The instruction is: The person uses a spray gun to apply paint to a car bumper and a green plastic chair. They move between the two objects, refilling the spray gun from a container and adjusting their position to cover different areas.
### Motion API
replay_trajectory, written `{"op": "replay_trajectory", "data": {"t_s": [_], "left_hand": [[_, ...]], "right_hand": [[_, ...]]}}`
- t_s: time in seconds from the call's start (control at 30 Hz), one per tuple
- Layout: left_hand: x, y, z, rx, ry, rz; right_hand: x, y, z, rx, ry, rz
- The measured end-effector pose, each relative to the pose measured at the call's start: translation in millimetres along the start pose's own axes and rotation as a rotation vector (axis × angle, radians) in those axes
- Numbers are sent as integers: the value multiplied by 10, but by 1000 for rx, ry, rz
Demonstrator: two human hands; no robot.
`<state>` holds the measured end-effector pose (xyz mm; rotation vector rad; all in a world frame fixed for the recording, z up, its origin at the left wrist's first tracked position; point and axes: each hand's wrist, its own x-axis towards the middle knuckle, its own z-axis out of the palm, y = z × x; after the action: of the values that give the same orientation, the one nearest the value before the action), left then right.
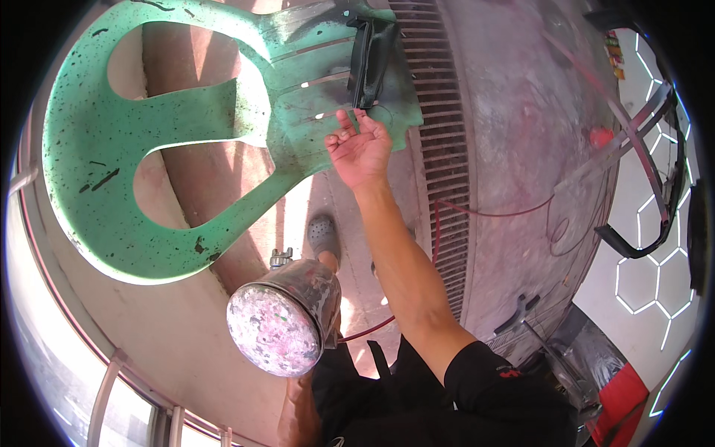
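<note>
right hand [361, 153] half-curled by black part [372, 63] over green frame's [186, 112] right end, unclear if pinching. left hand hidden behind spattered cup [274, 328] below frame, can't tell grip.

The right arm [406, 257] over there is stretched out nearly straight in front of the body, the right hand [361, 153] turned palm-up with its fingers [343, 119] bent unevenly. Lower down, the left forearm [299, 410] shows, its hand hidden from sight.
</note>
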<state>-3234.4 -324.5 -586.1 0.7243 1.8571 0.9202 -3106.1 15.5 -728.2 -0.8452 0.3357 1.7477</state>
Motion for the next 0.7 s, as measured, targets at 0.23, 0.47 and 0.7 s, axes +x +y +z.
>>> {"op": "replay_trajectory", "data": {"t_s": [0.23,0.47,0.7], "left_hand": [[40,-90,134,-3,9,18],[153,-204,357,-15,16,69],[529,-426,532,-321,-74,-51]], "right_hand": [[41,-300,106,-22,-44,-43],[118,-662,177,-48,-28,-98],[-54,-815,-108,-145,10,-89]]}}
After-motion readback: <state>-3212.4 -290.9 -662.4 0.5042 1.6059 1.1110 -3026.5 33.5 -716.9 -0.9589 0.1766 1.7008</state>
